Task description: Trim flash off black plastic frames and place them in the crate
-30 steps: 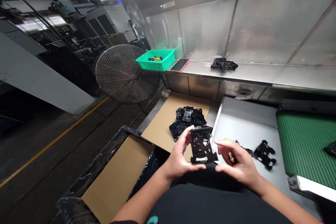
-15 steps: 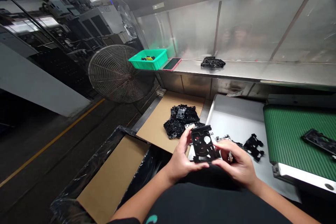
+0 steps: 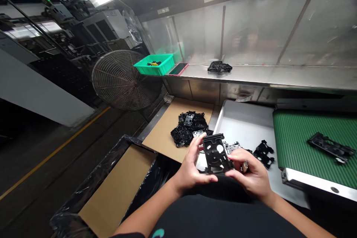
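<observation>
Drawn in closer than a second ago, the right hand (image 3: 252,173) now meets the right edge of the black frame (image 3: 212,160), where it had stood apart; the black part (image 3: 330,148) on the green belt (image 3: 295,130) has come farther left along it, into full view at the right of the frame; the whole view has also shifted a little.

Both hands hold the black frame, upright just below the middle of the frame; the left hand (image 3: 189,169) grips it with fingers along its left side and thumb at its bottom edge; the right hand has its fingertips and thumb narrow on the lower right edge, and a small shiny thing shows by its curled fingers, too small to name.

Behind the hands, a pile of black parts (image 3: 192,122) lies on a cardboard sheet (image 3: 158,134) near the middle; to its right, a pale tray (image 3: 245,119) carries a dark plate (image 3: 263,154) near the right hand; on the metal shelf (image 3: 264,72) above, a green bin (image 3: 154,70), a phone (image 3: 179,69) and some black pieces (image 3: 219,67) sit left to right; a round fan (image 3: 119,78) stands left of the bin.
</observation>
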Motion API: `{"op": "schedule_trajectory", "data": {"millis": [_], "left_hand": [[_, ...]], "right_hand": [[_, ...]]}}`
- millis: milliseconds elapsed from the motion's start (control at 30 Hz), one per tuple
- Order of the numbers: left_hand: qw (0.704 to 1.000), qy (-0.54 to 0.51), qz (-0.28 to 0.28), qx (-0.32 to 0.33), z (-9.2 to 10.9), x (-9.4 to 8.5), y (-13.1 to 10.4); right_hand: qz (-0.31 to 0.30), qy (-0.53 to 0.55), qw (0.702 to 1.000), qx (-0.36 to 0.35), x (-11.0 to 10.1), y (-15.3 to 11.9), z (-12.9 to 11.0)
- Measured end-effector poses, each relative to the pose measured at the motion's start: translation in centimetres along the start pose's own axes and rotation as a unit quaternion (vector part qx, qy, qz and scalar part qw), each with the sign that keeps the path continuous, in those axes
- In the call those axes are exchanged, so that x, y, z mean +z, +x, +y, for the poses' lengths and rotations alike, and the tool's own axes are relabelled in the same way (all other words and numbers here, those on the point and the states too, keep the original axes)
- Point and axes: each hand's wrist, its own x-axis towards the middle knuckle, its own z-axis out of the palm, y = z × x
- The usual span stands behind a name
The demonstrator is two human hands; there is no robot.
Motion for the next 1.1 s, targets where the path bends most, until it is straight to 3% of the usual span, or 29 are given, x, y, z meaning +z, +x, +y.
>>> {"op": "schedule_trajectory", "data": {"millis": [133,333,567,633,767,933,1100], "left_hand": [[0.994,-0.081,0.003,-0.072,-0.4,1.0,0.3],[0.963,-0.199,0.013,-0.180,-0.4,3.4,0.6],[0.947,-0.198,0.026,-0.253,-0.2,3.8,0.9],[0.949,-0.208,0.019,-0.235,-0.3,3.8,1.0],[0.966,-0.219,-0.012,-0.136,-0.3,3.1,1.1],[0.993,-0.107,-0.041,-0.039,0.3,1.3,1.4],[0.999,-0.004,-0.027,0.025,1.3,0.5,1.5]], "right_hand": [[0.036,0.031,0.996,0.079,0.2,-0.4,0.2],[0.088,0.089,0.966,0.227,0.2,-0.9,0.8],[0.107,0.122,0.953,0.255,-0.1,-0.9,1.3],[0.101,0.123,0.958,0.241,-0.3,-0.8,1.2],[0.068,0.102,0.974,0.190,-0.6,-0.7,0.8],[0.027,0.039,0.990,0.132,-1.0,-0.4,0.2],[-0.018,-0.027,0.999,0.015,-1.8,0.8,-1.5]]}}
